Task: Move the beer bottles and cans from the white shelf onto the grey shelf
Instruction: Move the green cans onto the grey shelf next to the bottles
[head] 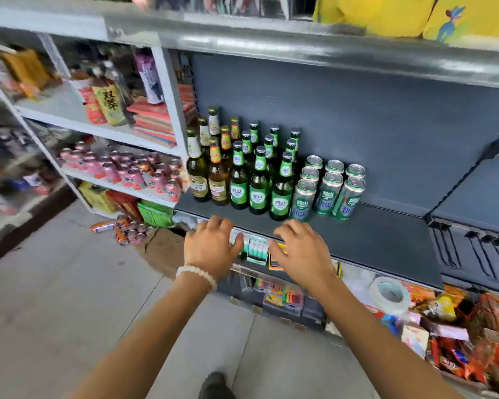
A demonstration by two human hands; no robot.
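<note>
Several green beer bottles (259, 182) stand in rows on the grey shelf (386, 240), with several gold-capped bottles (218, 171) to their left. Several green cans (327, 188) stand to the right of the bottles. The white shelf (167, 96) stands to the left. My left hand (212, 247) and my right hand (303, 253) hover just before the grey shelf's front edge. Both are palm down with relaxed fingers, and neither holds anything.
Pink cans (133, 171) fill a lower board of the white shelf, with snack bags (107, 102) above. More cans (130, 230) lie on the floor. A tape roll (391, 295) and snack packets (473, 335) sit below the grey shelf. Yellow bags (386, 12) sit on top.
</note>
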